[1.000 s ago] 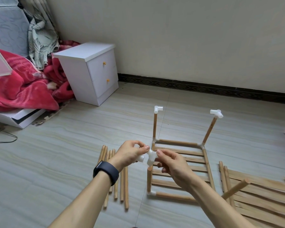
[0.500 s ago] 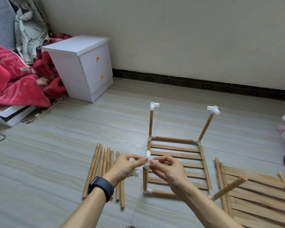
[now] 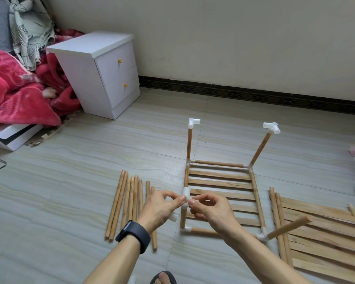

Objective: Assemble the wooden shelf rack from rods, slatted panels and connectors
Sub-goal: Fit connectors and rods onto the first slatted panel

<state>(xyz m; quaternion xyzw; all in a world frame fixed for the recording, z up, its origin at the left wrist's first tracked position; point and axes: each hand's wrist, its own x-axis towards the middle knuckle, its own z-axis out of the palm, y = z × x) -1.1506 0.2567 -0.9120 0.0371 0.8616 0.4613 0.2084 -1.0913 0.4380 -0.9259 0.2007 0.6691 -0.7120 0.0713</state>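
A partly built rack lies on the floor: a slatted panel point(image 3: 220, 181) framed by rods, with upright rods at its corners. The two far uprights carry white connectors point(image 3: 193, 122) point(image 3: 272, 127). On top of the near left upright rod point(image 3: 182, 219) sits a white connector point(image 3: 186, 196). My left hand point(image 3: 160, 209) and my right hand point(image 3: 208, 208) pinch it from either side. A second white connector point(image 3: 173, 217) shows under my left palm. The near right upright rod point(image 3: 288, 227) is bare at its top.
Several loose rods point(image 3: 129, 203) lie left of the rack. More slatted panels point(image 3: 324, 232) and two rods lie at the right. A white bedside cabinet point(image 3: 103, 74) and red blanket point(image 3: 19, 95) stand at the back left. My sandalled foot point(image 3: 163, 278) is at the bottom edge.
My view has shifted, so the hands and rack sit lower in the frame. Both hands stay pinched on the connector atop the near left rod.
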